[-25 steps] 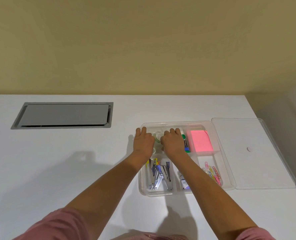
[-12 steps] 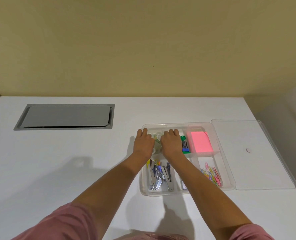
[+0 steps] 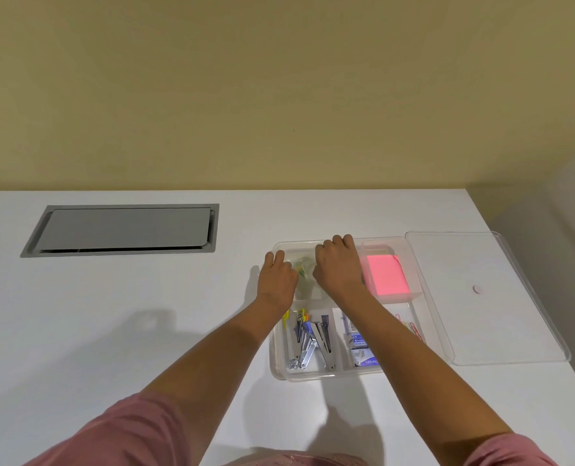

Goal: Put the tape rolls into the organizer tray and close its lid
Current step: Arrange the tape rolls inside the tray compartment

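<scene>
The clear organizer tray (image 3: 278,364) sits right of centre on the white table. Clear tape rolls (image 3: 303,268) lie in its back-left compartment, partly hidden between my hands. My left hand (image 3: 277,280) rests palm down at the tray's left wall, fingers bent over that compartment's edge. My right hand (image 3: 338,270) lies palm down over the middle back compartment, knuckles reaching the back rim; what is under it is hidden. The clear lid (image 3: 481,314) lies flat on the table, touching the tray's right side.
Pink sticky notes (image 3: 385,274) fill the back-right compartment. Staplers (image 3: 308,341), staple boxes (image 3: 360,348) and coloured paper clips (image 3: 412,327) fill the front ones. A grey cable hatch (image 3: 124,228) is set into the table at back left. The table's right edge runs just beyond the lid.
My right hand has shifted a little back and to the right, widening the gap between my hands and showing more of the tape rolls. My left hand has barely moved.
</scene>
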A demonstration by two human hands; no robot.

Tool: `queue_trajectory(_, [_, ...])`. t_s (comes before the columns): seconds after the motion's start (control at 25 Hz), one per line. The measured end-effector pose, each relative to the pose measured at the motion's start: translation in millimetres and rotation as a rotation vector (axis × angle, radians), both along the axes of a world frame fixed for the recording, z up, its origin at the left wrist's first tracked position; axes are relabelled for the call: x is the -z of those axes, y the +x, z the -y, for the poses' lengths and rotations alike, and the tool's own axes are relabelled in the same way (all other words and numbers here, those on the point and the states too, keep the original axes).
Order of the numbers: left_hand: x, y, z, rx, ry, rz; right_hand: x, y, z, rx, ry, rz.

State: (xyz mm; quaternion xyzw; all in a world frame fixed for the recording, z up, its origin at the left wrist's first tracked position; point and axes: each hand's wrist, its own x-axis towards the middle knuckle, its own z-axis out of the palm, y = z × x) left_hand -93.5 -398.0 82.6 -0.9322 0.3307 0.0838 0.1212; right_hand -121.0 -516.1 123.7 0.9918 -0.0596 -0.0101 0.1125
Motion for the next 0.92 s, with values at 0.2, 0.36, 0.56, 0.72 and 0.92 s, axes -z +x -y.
queue_trajectory(0.2, [2.9, 0.7, -0.3, -0.002, 0.025, 0.031, 7.3, 3.2, 12.4, -0.035, 0.133, -0.088])
queue_trajectory(0.36, [3.7, 0.6, 1.8, -0.02, 0.02, 0.036, 19.0, 0.5, 7.8, -0.114, 0.132, -0.118])
queue_trajectory(0.56, [4.8, 1.7, 2.5, -0.059, -0.068, 0.013, 30.3, -3.3, 3.1, -0.149, 0.09, -0.213])
queue_trajectory(0.72, [7.4, 2.9, 1.9, -0.047, -0.052, 0.019, 29.8, 1.3, 8.5, -0.072, 0.167, -0.104])
queue_trajectory(0.92, [7.5, 3.9, 2.9, -0.021, -0.018, 0.016, 32.0, 4.9, 14.8, -0.044, 0.221, -0.149])
